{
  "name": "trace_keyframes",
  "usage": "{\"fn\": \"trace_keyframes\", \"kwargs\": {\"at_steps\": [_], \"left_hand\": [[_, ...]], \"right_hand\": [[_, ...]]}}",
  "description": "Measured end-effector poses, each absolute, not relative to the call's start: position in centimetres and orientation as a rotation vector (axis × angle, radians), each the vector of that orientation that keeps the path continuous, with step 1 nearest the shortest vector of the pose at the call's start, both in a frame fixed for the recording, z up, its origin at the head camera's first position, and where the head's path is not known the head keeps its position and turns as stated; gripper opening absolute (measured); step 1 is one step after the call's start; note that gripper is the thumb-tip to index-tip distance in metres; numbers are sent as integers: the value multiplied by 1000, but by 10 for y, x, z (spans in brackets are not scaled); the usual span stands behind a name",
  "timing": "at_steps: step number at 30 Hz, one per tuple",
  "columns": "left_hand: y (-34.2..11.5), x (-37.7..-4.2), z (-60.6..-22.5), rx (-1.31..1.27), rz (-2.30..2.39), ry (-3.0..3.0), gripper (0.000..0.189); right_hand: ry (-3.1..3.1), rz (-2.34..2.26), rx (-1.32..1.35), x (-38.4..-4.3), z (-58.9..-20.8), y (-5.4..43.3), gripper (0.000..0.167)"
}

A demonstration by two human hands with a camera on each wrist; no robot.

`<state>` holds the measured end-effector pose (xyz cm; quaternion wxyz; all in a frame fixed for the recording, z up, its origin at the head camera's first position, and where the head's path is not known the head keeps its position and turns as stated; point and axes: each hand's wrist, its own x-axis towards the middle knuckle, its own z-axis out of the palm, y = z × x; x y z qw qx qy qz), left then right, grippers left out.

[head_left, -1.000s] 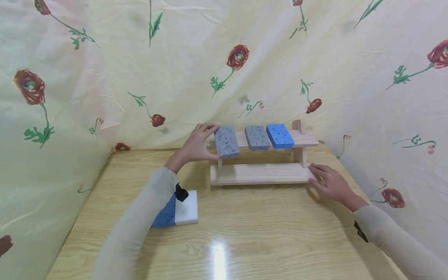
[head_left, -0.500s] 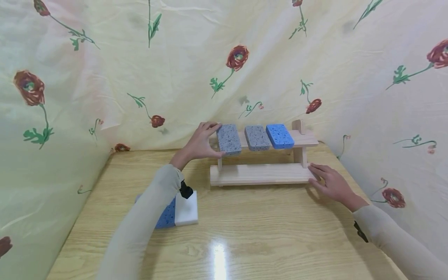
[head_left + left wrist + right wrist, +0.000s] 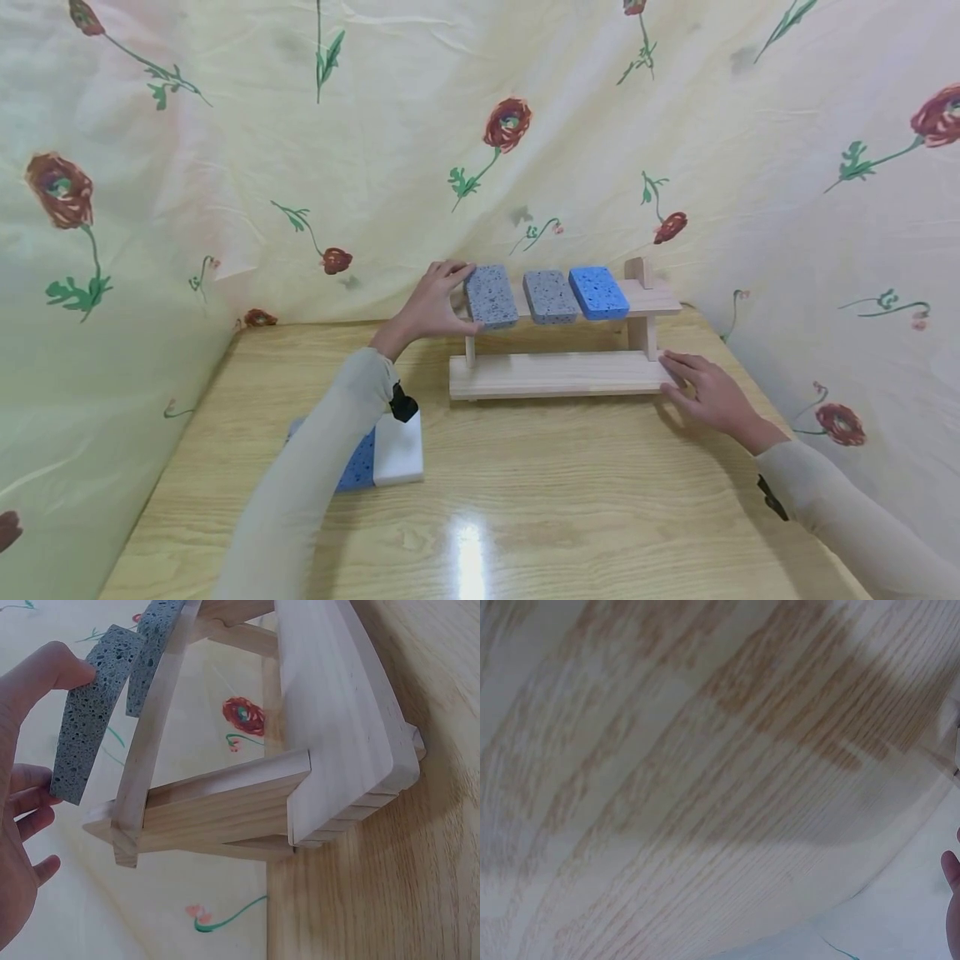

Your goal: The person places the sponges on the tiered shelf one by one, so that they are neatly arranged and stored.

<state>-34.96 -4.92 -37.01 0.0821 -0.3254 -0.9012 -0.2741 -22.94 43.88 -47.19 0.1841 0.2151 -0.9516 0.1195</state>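
Note:
My left hand (image 3: pixel 432 304) pinches a grey speckled sponge (image 3: pixel 491 297) between thumb and fingers, over the left end of a two-tier wooden shelf (image 3: pixel 555 375). In the left wrist view, the held sponge (image 3: pixel 94 716) stands tilted beside the upper board, and a gap shows between them at its lower end. A second grey sponge (image 3: pixel 551 297) and a blue sponge (image 3: pixel 599 292) lie side by side on the upper board. With fingers fairly straight, my right hand (image 3: pixel 708 392) rests on the right end of the lower board. The right wrist view shows only a fingertip (image 3: pixel 951 870) and part of that hand.
On the table (image 3: pixel 555 500), left of the shelf, lie a blue sponge (image 3: pixel 358 465) and a white block (image 3: pixel 399 450), partly hidden behind my left forearm. A flowered cloth (image 3: pixel 390 167) hangs close behind the shelf and along both sides.
My left hand has carried the grey sponge slightly right and inward along the upper board; in the last half second it barely moves. My right hand stays on the lower board.

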Motion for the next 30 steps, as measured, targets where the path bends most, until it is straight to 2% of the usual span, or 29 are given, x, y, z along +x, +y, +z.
{"fn": "trace_keyframes", "kwargs": {"at_steps": [30], "left_hand": [[-38,-358,-369,-998,-729,-2717,102]], "right_hand": [[-2655,355,612,-228,-474,439,51]]}}
